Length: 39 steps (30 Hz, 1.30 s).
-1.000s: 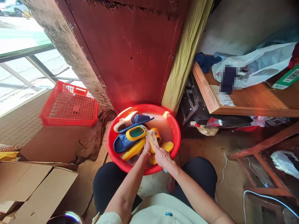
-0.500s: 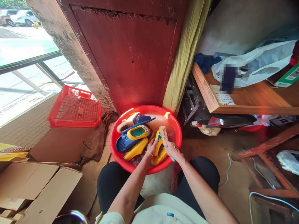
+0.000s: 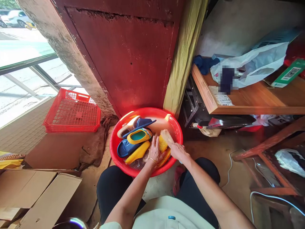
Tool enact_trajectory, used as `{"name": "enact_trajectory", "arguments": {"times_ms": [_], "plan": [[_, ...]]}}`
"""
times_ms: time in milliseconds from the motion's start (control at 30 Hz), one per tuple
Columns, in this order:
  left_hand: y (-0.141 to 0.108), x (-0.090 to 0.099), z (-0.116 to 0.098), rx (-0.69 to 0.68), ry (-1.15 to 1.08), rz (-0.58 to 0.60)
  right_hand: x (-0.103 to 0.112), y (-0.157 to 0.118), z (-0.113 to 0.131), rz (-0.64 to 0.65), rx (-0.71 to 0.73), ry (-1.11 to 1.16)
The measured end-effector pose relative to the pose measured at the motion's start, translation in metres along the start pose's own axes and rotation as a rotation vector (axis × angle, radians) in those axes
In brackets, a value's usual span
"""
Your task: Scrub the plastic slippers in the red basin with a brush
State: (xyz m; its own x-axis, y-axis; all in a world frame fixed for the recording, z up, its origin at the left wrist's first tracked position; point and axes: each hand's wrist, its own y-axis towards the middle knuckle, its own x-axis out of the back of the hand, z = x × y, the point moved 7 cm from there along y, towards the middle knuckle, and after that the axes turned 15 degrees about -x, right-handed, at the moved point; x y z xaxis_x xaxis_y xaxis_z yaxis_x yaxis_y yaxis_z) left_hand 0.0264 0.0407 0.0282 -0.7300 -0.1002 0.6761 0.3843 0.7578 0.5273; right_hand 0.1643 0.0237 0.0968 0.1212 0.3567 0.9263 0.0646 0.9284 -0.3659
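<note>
A red basin (image 3: 113,141) of cloudy water stands between my knees. My right hand (image 3: 179,152) grips a scrub brush (image 3: 167,136), its pale bristles against a yellow slipper (image 3: 163,144). The slipper shows a textured yellow surface. My left hand (image 3: 156,152) has its fingers stretched out along the slipper's left side, touching it, with the thumb apart. To the left lie a yellow clog with a green inside (image 3: 138,136), a blue slipper (image 3: 128,147), another yellow slipper (image 3: 138,153) and a pale-soled blue slipper (image 3: 143,122).
A red plastic crate (image 3: 73,111) sits at the left beside a brown cloth (image 3: 92,152). Cardboard boxes (image 3: 43,197) are at the lower left. Behind the basin is a red door (image 3: 128,63). A wooden table (image 3: 252,109) and a wooden stool (image 3: 267,156) stand at the right.
The yellow slipper has turned from its open strap side to its textured side. My left hand has gone from gripping it to lying against it with fingers extended. The brush stays in my right hand.
</note>
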Motion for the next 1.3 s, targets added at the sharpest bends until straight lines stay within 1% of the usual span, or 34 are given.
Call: {"name": "enact_trajectory", "arguments": {"times_ms": [100,167,200,300,367,400,467,567,633,700,767,833,900,967,1033,1067,1133,1167,1200,1233,1300], "plan": [[0.002,0.001,-0.003,-0.018,0.031,0.008,-0.019,-0.026,0.016,0.071,0.111,-0.032],[0.001,0.002,-0.002,-0.011,0.047,0.013,-0.019,-0.024,0.018,0.094,0.104,-0.047],[-0.001,0.002,0.000,-0.003,0.057,0.014,-0.015,-0.016,0.015,0.101,0.067,-0.052],[-0.005,0.000,0.006,0.005,0.063,0.031,0.010,0.021,-0.005,0.061,-0.095,-0.014],[-0.008,-0.004,0.009,0.002,0.029,0.068,0.021,0.041,-0.016,0.040,-0.138,0.013],[-0.010,-0.008,0.010,0.007,0.005,0.102,0.022,0.048,-0.018,0.036,-0.140,0.020],[-0.013,-0.015,0.011,0.030,-0.038,0.187,0.015,0.053,-0.018,0.041,-0.120,0.037],[-0.015,-0.026,0.008,0.058,-0.071,0.318,-0.009,0.047,-0.008,0.089,-0.071,0.071],[-0.014,-0.030,0.007,0.093,-0.072,0.368,-0.022,0.043,-0.001,0.115,-0.064,0.081],[-0.012,-0.033,0.010,0.164,-0.056,0.403,-0.028,0.042,0.003,0.113,-0.079,0.081],[-0.011,-0.034,0.015,0.229,-0.043,0.427,-0.028,0.043,0.006,0.103,-0.085,0.087],[-0.008,-0.031,0.015,0.219,-0.053,0.438,-0.029,0.045,0.007,0.092,-0.089,0.092],[-0.004,-0.021,0.011,0.159,-0.073,0.444,-0.031,0.046,0.006,0.064,-0.109,0.100],[0.002,-0.003,0.007,0.115,-0.074,0.437,-0.033,0.047,0.004,0.015,-0.125,0.114],[0.011,0.029,0.010,0.107,0.013,0.359,-0.036,0.049,0.003,-0.028,-0.128,0.133],[0.016,0.049,0.012,0.111,0.103,0.287,-0.038,0.049,0.002,-0.039,-0.125,0.142],[0.025,0.089,0.022,0.176,0.338,0.153,-0.041,0.050,0.000,-0.050,-0.125,0.159],[0.027,0.104,0.027,0.221,0.440,0.132,-0.042,0.051,0.000,-0.054,-0.126,0.167],[0.029,0.115,0.033,0.261,0.518,0.149,-0.043,0.051,-0.001,-0.059,-0.126,0.174],[0.030,0.120,0.038,0.284,0.569,0.198,-0.043,0.051,-0.002,-0.069,-0.127,0.183],[0.032,0.120,0.043,0.277,0.608,0.325,-0.042,0.050,-0.003,-0.095,-0.132,0.209]]}}
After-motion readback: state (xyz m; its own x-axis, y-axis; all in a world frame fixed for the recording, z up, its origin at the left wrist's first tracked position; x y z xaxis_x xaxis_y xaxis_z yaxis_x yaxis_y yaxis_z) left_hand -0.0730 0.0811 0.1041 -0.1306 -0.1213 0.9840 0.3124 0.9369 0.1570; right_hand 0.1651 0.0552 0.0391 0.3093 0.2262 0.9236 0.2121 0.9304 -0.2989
